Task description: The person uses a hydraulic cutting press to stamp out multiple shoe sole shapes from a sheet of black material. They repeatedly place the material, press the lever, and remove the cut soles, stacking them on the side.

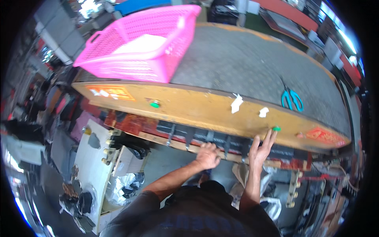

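Green button under a fingertip on the yellow machine front

Green button (pixel 276 128) sits on the yellow front panel (pixel 205 108) of a large work table, low toward the panel's right end. The panel's long axis runs from about ten o'clock to four o'clock across the view, and the button faces outward toward the person.

Right hand (pixel 258 152) lies just below the button, at six to seven o'clock from it, fingers spread open and pointing up toward one o'clock; the longest fingertip touches the button. Left hand (pixel 208 155) is at about eight o'clock from the button, well apart from it, fingers curled onto the dark rail (pixel 189 138) under the panel; what it clamps cannot be made out.

A second green button (pixel 154 104) sits farther left on the panel. On the grey tabletop (pixel 244 63) lie teal scissors (pixel 291 98) at one o'clock from the first button, and a pink basket (pixel 142 43) at far left.
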A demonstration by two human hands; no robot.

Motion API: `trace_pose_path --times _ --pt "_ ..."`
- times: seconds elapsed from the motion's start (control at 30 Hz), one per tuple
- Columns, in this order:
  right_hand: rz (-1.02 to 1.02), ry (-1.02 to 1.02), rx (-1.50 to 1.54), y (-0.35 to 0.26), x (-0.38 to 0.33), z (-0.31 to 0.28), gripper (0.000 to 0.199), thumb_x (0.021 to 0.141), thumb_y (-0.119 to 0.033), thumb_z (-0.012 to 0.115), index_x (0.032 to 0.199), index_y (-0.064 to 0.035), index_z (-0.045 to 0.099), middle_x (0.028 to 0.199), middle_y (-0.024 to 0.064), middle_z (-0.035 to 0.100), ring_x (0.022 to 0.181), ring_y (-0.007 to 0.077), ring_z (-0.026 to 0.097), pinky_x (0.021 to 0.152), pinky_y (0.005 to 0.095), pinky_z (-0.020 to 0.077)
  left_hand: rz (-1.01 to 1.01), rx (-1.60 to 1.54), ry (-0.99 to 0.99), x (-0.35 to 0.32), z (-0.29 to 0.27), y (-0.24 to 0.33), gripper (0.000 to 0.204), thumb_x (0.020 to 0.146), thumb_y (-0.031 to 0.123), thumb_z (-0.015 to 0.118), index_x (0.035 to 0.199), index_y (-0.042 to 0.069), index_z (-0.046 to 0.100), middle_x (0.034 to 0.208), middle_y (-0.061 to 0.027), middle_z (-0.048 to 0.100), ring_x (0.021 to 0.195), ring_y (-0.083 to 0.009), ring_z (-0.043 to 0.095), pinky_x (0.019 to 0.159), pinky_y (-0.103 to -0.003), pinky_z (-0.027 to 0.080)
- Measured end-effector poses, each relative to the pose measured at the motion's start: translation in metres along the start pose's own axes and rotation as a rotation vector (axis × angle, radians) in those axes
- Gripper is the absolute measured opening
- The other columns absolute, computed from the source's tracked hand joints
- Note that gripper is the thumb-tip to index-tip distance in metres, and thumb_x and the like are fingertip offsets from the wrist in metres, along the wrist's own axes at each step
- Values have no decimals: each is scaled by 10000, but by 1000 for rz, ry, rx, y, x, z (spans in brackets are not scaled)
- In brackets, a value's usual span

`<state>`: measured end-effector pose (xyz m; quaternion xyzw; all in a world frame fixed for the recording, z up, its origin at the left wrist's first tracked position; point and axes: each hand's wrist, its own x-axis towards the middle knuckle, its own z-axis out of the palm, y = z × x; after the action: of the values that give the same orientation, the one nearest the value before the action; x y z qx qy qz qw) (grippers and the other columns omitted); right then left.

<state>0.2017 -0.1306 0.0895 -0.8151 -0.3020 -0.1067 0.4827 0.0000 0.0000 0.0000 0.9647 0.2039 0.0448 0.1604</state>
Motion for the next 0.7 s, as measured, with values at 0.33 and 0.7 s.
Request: trace_pose_path --times 0.33,0.7 --pt "-42 -384 -99 66 -77 28 307 964 -266 710 1145 -29 784 1203 200 711 1126 407 653 1020 506 501 35 26 75 -14 -3 10 625 842 428 764 1349 70 699 1174 -119 658 1135 -315 589 1020 -472 433" --pt "-325 -268 -343 72 -111 38 207 922 -263 751 895 -59 743 1017 128 725 997 357 651 901 500 512 -16 31 95 -24 2 14 479 829 441 768 1155 91 783 1104 -122 672 1109 -316 598 973 -488 419"
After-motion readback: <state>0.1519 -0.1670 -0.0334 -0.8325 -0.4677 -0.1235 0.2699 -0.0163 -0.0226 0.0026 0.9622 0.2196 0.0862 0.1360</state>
